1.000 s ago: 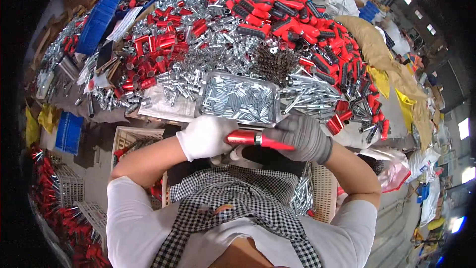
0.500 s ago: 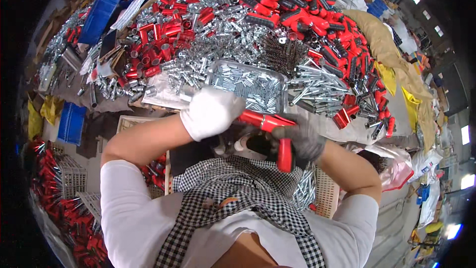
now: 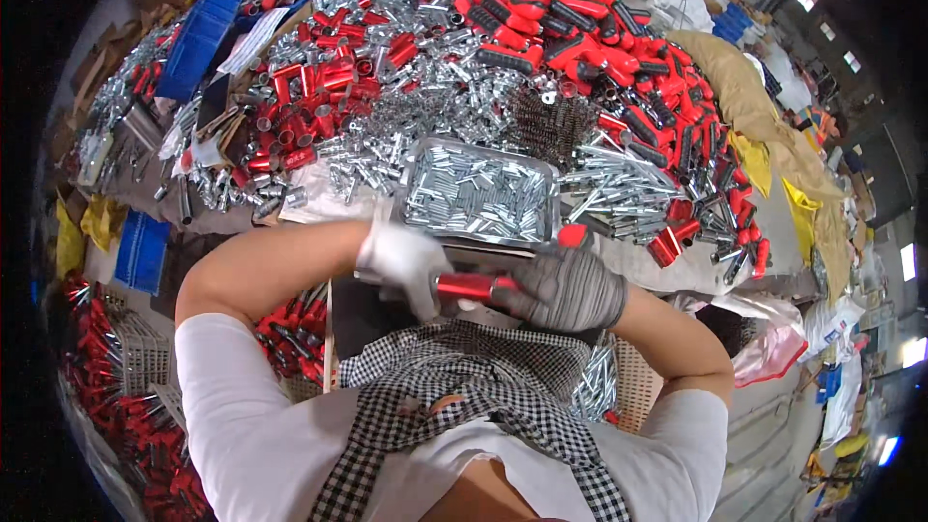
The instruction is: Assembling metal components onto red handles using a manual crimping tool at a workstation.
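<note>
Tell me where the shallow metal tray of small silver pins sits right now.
In the head view the metal tray sits at the near table edge, centre, just beyond the left hand and right hand gripping a red tube.

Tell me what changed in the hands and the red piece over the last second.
The red handle piece went from lying level between both hands, to bent with one end hanging down at the right hand, and back to level now. The left hand in the white glove and the right hand in the grey glove kept hold of it throughout. The metal tray of silver parts stayed put.
</note>
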